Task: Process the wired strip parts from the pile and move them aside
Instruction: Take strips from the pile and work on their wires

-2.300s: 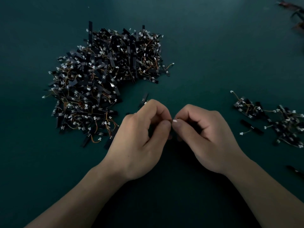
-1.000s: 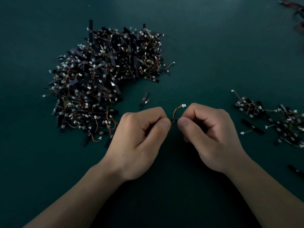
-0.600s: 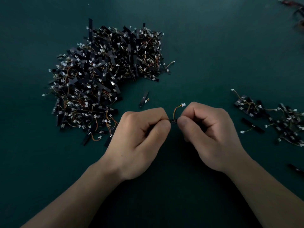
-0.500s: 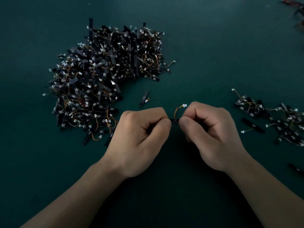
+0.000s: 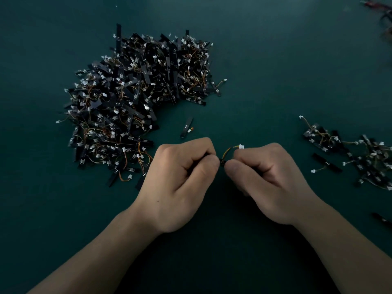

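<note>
Here: far left, a tangled pile (image 5: 135, 107) of flat black strips, thin orange wires, white plugs. Your left hand (image 5: 180, 185) and right hand (image 5: 269, 183) pinch one strip part (image 5: 222, 161) between them, its wire (image 5: 228, 150) curling up. Smaller heap (image 5: 360, 153), right.

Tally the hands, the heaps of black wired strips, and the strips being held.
Bare hands: 2, left hand and right hand.
Heaps of black strips with white-plugged wires: 2, large pile, smaller heap at right.
Held black strip with orange wire: 1.
Total: 5.
</note>
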The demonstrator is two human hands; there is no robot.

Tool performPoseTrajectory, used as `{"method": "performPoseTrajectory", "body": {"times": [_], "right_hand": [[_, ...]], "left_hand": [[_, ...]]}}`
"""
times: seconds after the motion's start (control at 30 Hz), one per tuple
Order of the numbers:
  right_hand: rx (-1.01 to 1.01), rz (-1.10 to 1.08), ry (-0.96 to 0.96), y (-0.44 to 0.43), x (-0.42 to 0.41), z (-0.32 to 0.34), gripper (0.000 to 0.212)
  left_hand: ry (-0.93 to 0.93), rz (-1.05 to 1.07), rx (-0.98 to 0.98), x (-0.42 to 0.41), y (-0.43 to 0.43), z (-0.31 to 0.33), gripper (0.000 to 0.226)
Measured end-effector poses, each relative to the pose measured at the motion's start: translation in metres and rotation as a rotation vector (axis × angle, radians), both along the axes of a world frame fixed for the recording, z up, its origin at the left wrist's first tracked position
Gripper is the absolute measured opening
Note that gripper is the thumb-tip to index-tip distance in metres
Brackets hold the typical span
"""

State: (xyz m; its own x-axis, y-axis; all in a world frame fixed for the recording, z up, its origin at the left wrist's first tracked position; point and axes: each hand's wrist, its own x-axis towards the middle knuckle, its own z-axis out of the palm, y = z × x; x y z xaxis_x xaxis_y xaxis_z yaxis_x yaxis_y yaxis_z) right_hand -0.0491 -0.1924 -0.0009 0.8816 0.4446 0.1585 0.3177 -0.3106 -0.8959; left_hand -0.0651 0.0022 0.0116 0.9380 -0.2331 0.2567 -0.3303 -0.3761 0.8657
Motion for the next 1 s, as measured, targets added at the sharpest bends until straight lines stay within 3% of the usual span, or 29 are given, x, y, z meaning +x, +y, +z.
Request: {"method": "performPoseTrajectory", "body": {"times": [0.17, 0.27, 0.4, 0.47, 0.5, 0.67, 0.73, 0.87, 1.0], "right_hand": [[-0.014, 0.034, -0.004, -0.004, 0.001, 0.0, 0.055], [0.006, 0.059, -0.062, -0.004, 0.0, -0.001, 0.052], [0.175, -0.263, -0.416, 0.0, -0.003, -0.004, 0.04], [0.255, -0.38, -0.52, -0.001, 0.0, -0.007, 0.032], [0.262, -0.387, -0.528, -0.002, 0.003, -0.01, 0.037], [0.183, -0.288, -0.353, -0.001, 0.004, -0.016, 0.049], [0.166, -0.282, -0.309, 0.0, 0.002, -0.015, 0.044], [0.147, -0.341, -0.239, 0.001, 0.001, -0.009, 0.03], [0.09, -0.406, -0.134, 0.002, 0.003, -0.008, 0.023]], "left_hand": [[-0.002, 0.015, 0.058, 0.002, 0.0, -0.002, 0.029], [-0.065, 0.038, 0.094, -0.001, -0.002, -0.002, 0.017], [-0.185, 0.25, 0.226, -0.006, -0.005, 0.001, 0.031], [-0.169, 0.363, 0.352, -0.008, -0.007, 0.003, 0.028], [-0.141, 0.403, 0.431, -0.008, -0.008, 0.002, 0.03], [0.035, 0.428, 0.749, -0.004, -0.005, -0.009, 0.054], [0.031, 0.411, 0.762, -0.002, -0.002, -0.01, 0.047], [-0.095, 0.403, 0.667, 0.0, 0.0, -0.011, 0.011], [-0.082, 0.348, 0.647, 0.003, 0.001, -0.013, 0.011]]}}
